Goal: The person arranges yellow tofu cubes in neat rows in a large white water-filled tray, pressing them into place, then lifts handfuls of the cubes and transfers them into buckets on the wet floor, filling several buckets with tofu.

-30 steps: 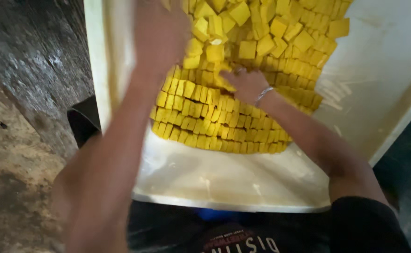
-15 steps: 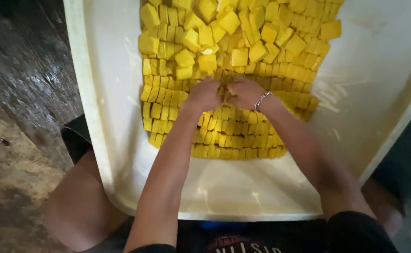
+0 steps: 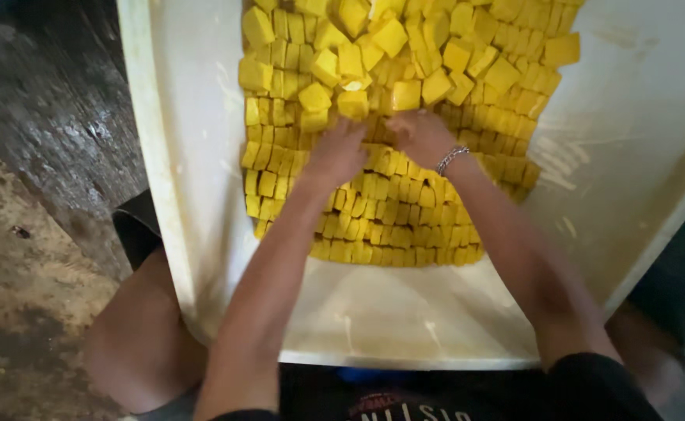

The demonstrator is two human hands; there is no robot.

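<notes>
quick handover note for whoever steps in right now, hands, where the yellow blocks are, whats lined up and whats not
Left hand: flat on the yellow blocks, fingers spread, gripping nothing.
Right hand: also pressed on the blocks just beside the left, bracelet at the wrist.
Blocks lie on the white tray, which rests across the knees.
Done: near rows stand packed in tidy lines.
Left: loose blocks at the far end lie jumbled, not yet in rows.

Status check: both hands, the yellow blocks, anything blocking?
Left hand and right hand flat on yellow blocks, side by side. Blocks part rowed, part jumbled, on pale tray. Nothing blocking.
</notes>
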